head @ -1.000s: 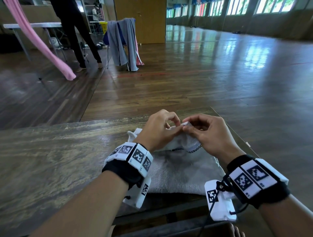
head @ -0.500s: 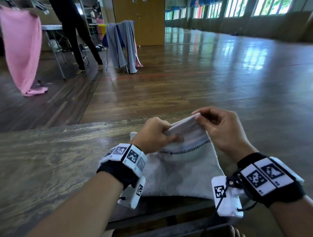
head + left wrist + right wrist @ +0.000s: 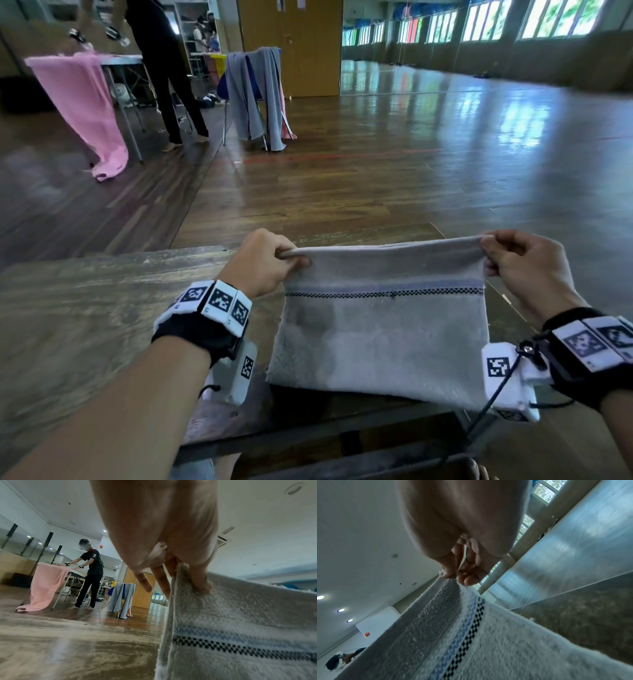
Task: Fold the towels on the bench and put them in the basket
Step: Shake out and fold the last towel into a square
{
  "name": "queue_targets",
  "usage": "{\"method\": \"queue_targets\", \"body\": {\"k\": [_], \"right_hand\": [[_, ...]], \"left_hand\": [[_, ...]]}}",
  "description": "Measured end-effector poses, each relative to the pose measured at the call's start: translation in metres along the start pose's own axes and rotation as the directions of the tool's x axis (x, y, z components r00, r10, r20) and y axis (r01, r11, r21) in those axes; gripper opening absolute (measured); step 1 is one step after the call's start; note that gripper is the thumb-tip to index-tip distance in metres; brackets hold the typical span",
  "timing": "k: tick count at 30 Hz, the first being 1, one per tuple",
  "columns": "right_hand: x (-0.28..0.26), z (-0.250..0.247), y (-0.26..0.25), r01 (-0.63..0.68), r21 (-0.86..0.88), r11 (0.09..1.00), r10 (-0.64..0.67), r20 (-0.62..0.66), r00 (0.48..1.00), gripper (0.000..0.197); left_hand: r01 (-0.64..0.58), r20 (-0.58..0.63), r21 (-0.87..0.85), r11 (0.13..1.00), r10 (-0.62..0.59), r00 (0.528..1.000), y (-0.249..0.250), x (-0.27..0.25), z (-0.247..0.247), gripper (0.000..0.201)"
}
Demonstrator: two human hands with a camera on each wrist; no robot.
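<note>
A grey towel (image 3: 380,335) with a blue and black checked stripe is stretched above the wooden bench (image 3: 85,325). Its lower part lies on the bench near the front edge. My left hand (image 3: 270,263) pinches the top left corner, thumb on the near side (image 3: 200,584). At the top right corner, my right hand (image 3: 513,263) pinches the towel (image 3: 471,635) between thumb and fingers (image 3: 467,580). The top edge is held taut and level between both hands. No basket is in view.
The bench's far edge (image 3: 205,248) runs just behind my hands, with wooden floor beyond. A chair draped with grey towels (image 3: 253,96) stands further back. At the back left, another person (image 3: 164,68) works at a table with a pink towel (image 3: 82,102).
My hands have moved apart along the towel's top edge and lifted it. The bunched cloth is now spread wide and taut. The view has tilted up a little.
</note>
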State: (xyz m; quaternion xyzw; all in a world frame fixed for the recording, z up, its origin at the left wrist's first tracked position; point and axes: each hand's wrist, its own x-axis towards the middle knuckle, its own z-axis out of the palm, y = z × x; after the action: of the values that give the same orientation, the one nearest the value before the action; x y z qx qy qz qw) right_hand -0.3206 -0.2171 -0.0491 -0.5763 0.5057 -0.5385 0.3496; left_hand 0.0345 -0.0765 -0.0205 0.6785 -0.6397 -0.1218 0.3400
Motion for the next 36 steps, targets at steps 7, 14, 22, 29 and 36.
{"method": "queue_targets", "body": {"k": [7,14,22,29,36], "right_hand": [[-0.002,-0.01,0.001,-0.025,0.004,1.0,0.024,0.063,0.998,0.034],[-0.002,-0.011,0.008,-0.043,-0.321,0.946,0.054,0.026,0.998,0.018],[0.005,0.014,-0.009,-0.007,-0.161,0.987,0.01,0.017,1.0,0.011],[-0.022,0.004,-0.067,0.363,0.36,0.859,-0.37,-0.051,0.927,0.014],[-0.036,-0.024,-0.018,0.233,-0.352,0.907,-0.093,0.373,0.923,0.016]], "left_hand": [[0.051,-0.057,-0.082,0.995,-0.056,0.997,0.006,-0.003,-0.005,0.013],[0.112,-0.019,0.014,0.994,-0.111,0.994,0.001,0.002,0.0,0.024],[0.108,-0.261,-0.265,0.958,-0.179,0.949,0.02,0.021,0.004,0.012],[-0.255,-0.487,-0.41,0.876,0.027,0.873,0.032,0.009,-0.029,0.018],[0.152,0.121,-0.287,0.946,-0.122,0.985,-0.023,-0.02,-0.008,0.021]]}}
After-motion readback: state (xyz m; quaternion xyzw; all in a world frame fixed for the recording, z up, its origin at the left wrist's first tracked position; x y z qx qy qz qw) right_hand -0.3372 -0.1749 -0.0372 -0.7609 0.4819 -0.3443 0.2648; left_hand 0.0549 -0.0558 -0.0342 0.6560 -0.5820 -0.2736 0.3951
